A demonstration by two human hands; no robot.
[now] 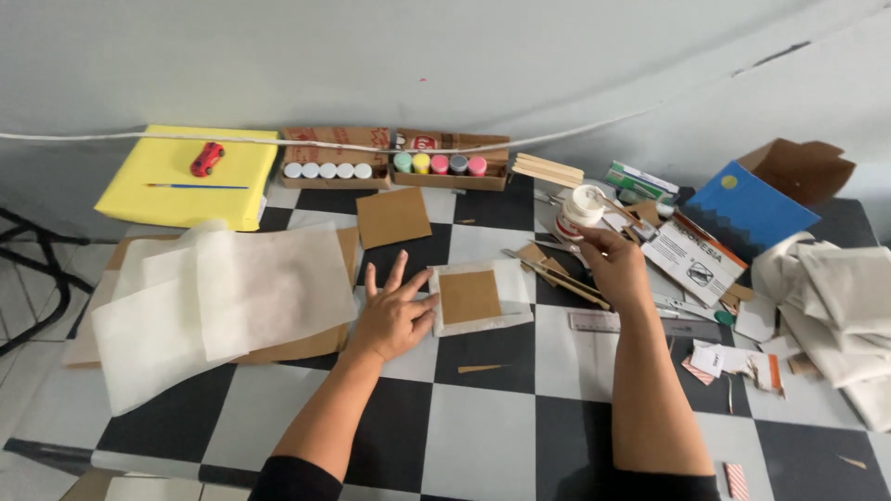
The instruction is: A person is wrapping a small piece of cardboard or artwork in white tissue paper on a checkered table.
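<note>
On the checkered counter [483,436], large translucent paper sheets [213,301] lie left. The left hand [394,311], fingers spread wide, presses flat beside a white sheet carrying a brown cardboard square [470,296]. The right hand [614,264] reaches by a small white glue jar [585,206]; its grip cannot be told.

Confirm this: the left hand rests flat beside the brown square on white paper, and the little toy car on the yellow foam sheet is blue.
Not quite. In the head view the toy car on the yellow foam sheet is red, not blue. The left hand does rest flat beside the brown square on white paper.
</note>
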